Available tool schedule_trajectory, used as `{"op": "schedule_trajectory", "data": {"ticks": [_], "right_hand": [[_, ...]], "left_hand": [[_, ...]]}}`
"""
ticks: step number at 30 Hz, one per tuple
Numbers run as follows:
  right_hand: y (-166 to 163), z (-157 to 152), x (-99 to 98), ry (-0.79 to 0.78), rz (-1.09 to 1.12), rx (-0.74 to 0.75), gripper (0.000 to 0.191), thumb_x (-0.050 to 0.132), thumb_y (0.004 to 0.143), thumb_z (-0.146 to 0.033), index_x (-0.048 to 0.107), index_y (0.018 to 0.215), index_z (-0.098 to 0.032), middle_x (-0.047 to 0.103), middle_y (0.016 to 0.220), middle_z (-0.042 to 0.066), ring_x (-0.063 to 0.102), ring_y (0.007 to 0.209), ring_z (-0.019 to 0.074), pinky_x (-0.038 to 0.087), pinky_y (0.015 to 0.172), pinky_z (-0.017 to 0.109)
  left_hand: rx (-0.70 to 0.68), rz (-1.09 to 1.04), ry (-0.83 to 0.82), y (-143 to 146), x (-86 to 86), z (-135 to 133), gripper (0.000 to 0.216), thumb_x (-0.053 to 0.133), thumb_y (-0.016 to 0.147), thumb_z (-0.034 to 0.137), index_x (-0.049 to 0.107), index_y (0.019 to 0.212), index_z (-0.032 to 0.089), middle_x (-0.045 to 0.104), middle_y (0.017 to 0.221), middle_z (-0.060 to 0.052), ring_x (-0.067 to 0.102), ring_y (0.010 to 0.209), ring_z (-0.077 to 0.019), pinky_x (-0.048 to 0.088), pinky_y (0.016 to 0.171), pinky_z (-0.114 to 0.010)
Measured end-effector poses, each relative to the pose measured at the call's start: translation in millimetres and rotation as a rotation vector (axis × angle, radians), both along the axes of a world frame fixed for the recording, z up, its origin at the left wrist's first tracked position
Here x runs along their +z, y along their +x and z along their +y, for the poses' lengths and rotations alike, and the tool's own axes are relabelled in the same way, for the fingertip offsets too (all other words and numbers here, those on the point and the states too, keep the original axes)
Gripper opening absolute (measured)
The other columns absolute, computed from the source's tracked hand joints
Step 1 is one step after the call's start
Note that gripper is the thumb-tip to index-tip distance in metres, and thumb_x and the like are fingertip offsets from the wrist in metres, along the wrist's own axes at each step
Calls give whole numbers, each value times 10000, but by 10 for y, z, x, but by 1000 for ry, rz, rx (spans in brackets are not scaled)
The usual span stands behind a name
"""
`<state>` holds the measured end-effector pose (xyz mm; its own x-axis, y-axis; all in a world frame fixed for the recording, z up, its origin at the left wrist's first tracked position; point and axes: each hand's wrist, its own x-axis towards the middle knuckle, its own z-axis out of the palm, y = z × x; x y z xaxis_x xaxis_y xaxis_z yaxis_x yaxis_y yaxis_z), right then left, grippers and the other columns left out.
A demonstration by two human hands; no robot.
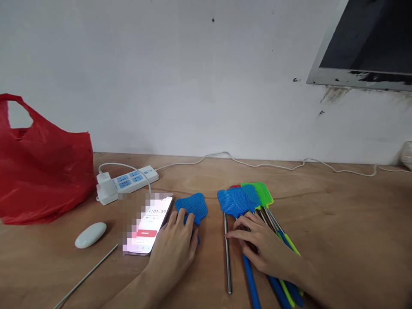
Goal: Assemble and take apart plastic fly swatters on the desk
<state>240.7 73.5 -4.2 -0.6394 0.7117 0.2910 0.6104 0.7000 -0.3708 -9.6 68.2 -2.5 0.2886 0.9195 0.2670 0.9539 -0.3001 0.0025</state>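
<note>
My left hand [175,240] is closed over the neck of a blue fly swatter [193,205], whose mesh head lies flat beyond my fingers. A bit of blue shows beside my thumb; the rest is hidden under the hand. My right hand [260,242] lies over a pile of fly swatters, its fingers apart. One fingertip touches a loose metal rod [227,257]. Beneath the palm runs a blue fly swatter [232,202] with a blue handle [250,281]. Green swatter heads [265,195] and a sliver of red [234,186] stick out behind it.
A lit phone [149,227] lies left of my left hand, near a white mouse [90,235] and a thin rod [86,274]. A power strip [127,184] with a plugged-in charger and a red plastic bag [45,167] stand behind. A white cable [267,165] runs along the wall.
</note>
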Motion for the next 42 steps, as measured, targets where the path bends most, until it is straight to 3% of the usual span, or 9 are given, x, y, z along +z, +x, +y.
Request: {"op": "schedule_trajectory", "data": {"ticks": [4, 7, 14, 18, 22, 25, 31, 37, 42], "right_hand": [[-14, -6, 5, -2, 4, -4, 464, 504, 799, -6, 691, 1140, -259, 623, 1068, 77, 522, 998, 269, 434, 884, 476], [-17, -2, 7, -2, 1, -6, 463, 506, 806, -2, 690, 1142, -262, 623, 1055, 72, 525, 988, 263, 437, 873, 461], [-7, -4, 21, -11, 6, 10, 371, 541, 866, -59, 682, 1137, -269, 628, 1038, 61, 512, 974, 255, 421, 861, 445], [-19, -11, 40, -35, 22, 21, 302, 546, 869, -61, 689, 1043, -262, 631, 1003, 43, 512, 961, 242, 414, 843, 422], [-36, -12, 36, -47, 27, 12, 182, 559, 888, -105, 668, 959, -232, 632, 953, 42, 513, 944, 243, 413, 835, 418], [-41, -6, 17, -37, 14, -1, 180, 547, 900, -110, 655, 992, -222, 629, 945, 51, 508, 948, 252, 414, 842, 428], [-28, 13, -27, -20, -21, 9, 214, 569, 921, -146, 690, 1061, -253, 629, 985, 59, 514, 952, 250, 425, 855, 425], [-10, 31, -38, -63, -5, 26, 113, 654, 917, -249, 696, 1020, -273, 630, 1021, 48, 529, 974, 247, 422, 863, 414], [-29, 36, -38, -88, 89, -52, 116, 688, 843, -129, 595, 865, -195, 622, 884, 34, 538, 879, 229, 433, 801, 386]], "left_hand": [[-38, 3, -172, 22, 45, -17, 196, 414, 902, 109, 594, 946, 176, 635, 974, -115, 647, 862, -293, 490, 636, -354], [-65, -85, -256, 43, 60, -42, 157, 432, 931, 164, 573, 869, 193, 651, 899, -80, 659, 760, -254, 449, 626, -334], [-222, -201, -315, 65, 48, -59, 118, 495, 916, 173, 544, 814, 209, 656, 862, -41, 633, 751, -217, 382, 615, -291], [-161, -240, -375, 68, 45, -53, 65, 565, 869, 166, 542, 908, 213, 649, 867, -21, 630, 759, -213, 398, 627, -286], [-35, -207, -368, 53, 41, -50, 217, 615, 887, 352, 545, 1021, 197, 679, 939, -61, 660, 821, -274, 421, 658, -329], [-18, -153, -365, 39, 55, -58, 266, 594, 879, 463, 568, 949, 207, 691, 873, -66, 667, 815, -312, 406, 652, -349], [-121, -187, -389, 54, 91, -84, 58, 586, 779, 252, 541, 790, 217, 662, 803, -32, 629, 731, -242, 334, 594, -309], [-162, -358, -414, 92, 105, -97, 100, 443, 917, 286, 508, 882, 220, 647, 818, -31, 598, 726, -226, 345, 629, -318], [-187, -576, -446, 110, 74, -141, 166, 327, 983, 327, 458, 993, 225, 653, 931, -37, 599, 805, -217, 388, 710, -323]]}}
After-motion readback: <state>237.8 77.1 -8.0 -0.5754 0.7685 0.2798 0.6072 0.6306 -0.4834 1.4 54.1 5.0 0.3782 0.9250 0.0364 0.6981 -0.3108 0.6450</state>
